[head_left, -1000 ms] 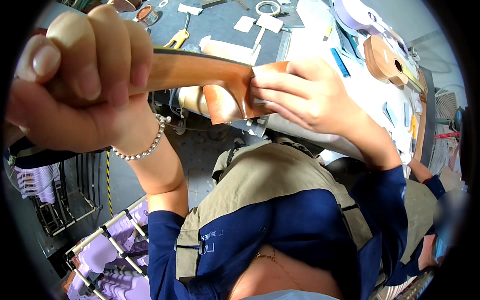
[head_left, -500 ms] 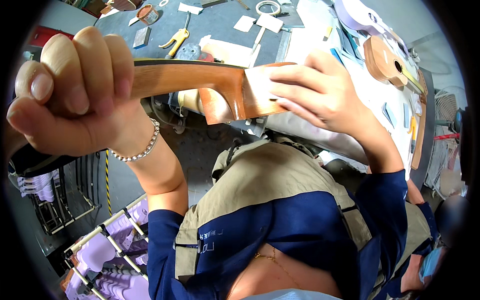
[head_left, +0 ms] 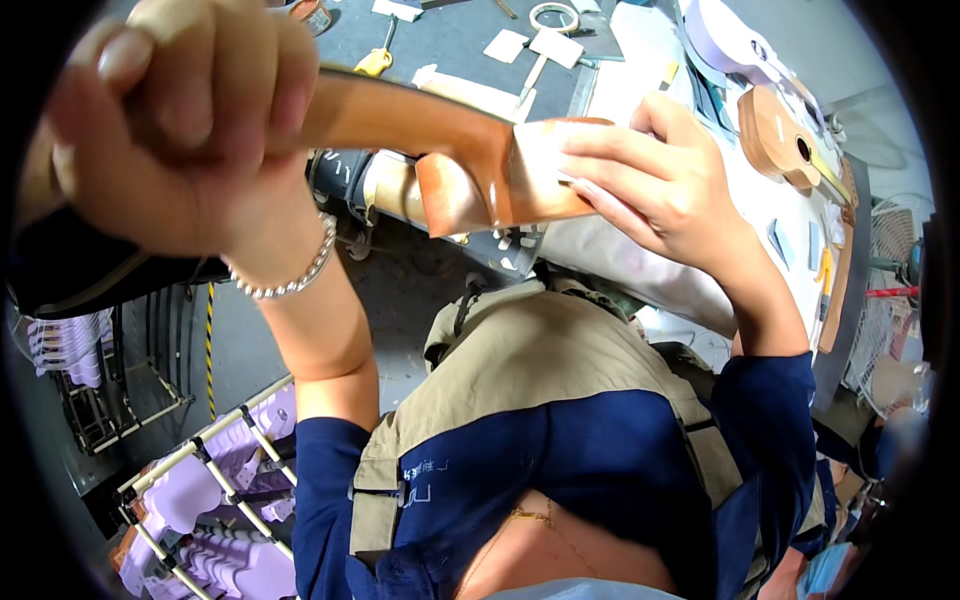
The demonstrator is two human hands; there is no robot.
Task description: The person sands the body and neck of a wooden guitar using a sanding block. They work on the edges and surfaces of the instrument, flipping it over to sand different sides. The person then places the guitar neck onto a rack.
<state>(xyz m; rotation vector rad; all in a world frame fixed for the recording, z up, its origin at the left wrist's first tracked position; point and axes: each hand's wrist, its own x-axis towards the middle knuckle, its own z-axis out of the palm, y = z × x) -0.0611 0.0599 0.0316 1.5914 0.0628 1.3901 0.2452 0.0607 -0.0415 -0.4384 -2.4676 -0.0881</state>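
Held up in front of me is a glossy brown wooden ukulele or small guitar (head_left: 400,112), its neck sloping up to the left. My left hand (head_left: 205,120), with a beaded bracelet at the wrist, is closed round the neck; the fingers hide its far end. My right hand (head_left: 665,185) grips the body just past the neck heel, fingers laid along its side and thumb hidden. A bright pale patch shows on the wood beside those fingertips. Whether anything small lies under them I cannot tell.
On the dark bench lie a tape roll (head_left: 553,18) and a yellow-handled tool (head_left: 375,62). A lilac ukulele (head_left: 725,40) and a bare wooden one (head_left: 770,130) rest at the right. A rack (head_left: 205,450) with lilac bodies stands lower left, a fan (head_left: 895,240) far right.
My left hand has risen and shifted right, tilting the neck up more steeply. My right hand and the instrument's body have moved slightly right. A person's arm at the right has shifted.
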